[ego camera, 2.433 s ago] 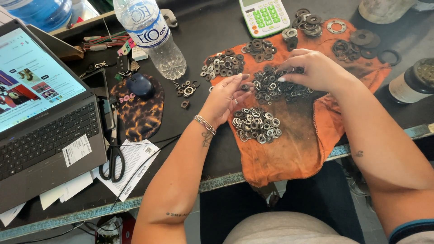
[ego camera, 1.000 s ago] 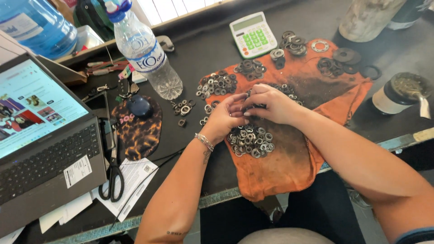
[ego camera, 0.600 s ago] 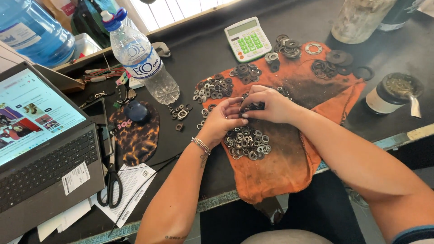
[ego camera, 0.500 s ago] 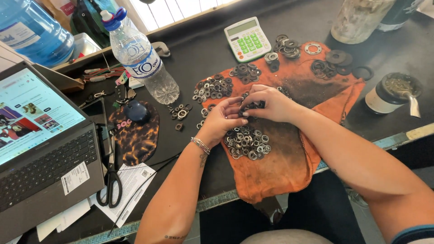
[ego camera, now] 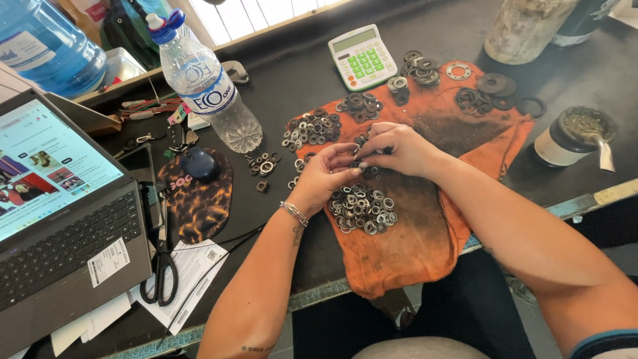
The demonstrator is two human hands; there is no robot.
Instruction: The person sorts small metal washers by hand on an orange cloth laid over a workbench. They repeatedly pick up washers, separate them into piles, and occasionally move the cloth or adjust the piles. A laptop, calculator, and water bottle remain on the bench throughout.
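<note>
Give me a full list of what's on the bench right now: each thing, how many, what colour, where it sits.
Stained orange cloth: one, draped over the table's near edge.
Small metal washers: many, grey, in heaps on the cloth; one heap below the hands.
Large dark rings: several, cloth's far right corner.
Green-keyed calculator: one, white, behind the cloth.
Clear plastic water bottle: one, blue cap, left of the cloth.
Open laptop: one, grey, far left.
Black-handled scissors: one, beside the laptop.
Dark computer mouse: one, on a mottled brown pad.
Round cup with metal straw: one, far right.
Left hand: at the washers, fingertips pinched.
Right hand: fingertips meeting the left's.
</note>
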